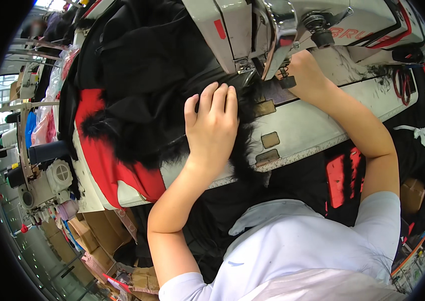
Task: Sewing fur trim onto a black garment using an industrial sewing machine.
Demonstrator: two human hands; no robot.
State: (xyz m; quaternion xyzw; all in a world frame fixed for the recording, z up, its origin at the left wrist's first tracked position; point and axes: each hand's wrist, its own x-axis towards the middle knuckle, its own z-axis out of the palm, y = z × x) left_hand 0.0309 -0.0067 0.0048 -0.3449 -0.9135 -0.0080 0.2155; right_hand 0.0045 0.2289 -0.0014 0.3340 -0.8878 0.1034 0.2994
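Observation:
My left hand [212,125] lies palm down on a black garment [144,75], its fingers stretched out toward the needle area of a white sewing machine [227,30]. Fluffy black trim [245,138] runs along the garment's edge, just right of that hand, and leads up under the machine head. My right hand [306,75] is at the right side of the needle area, behind the metal parts. Those parts and the machine hide its fingertips, so what it holds cannot be made out. Red cloth [104,168] shows beneath the garment at the left.
The pale machine table [317,123] has a measuring tape [302,156] along its near edge. Scissors with red handles [401,83] lie at its right end, near loose fluff. Dark fabric hangs over my lap. Another machine [54,183] and cardboard boxes [97,233] stand at the left.

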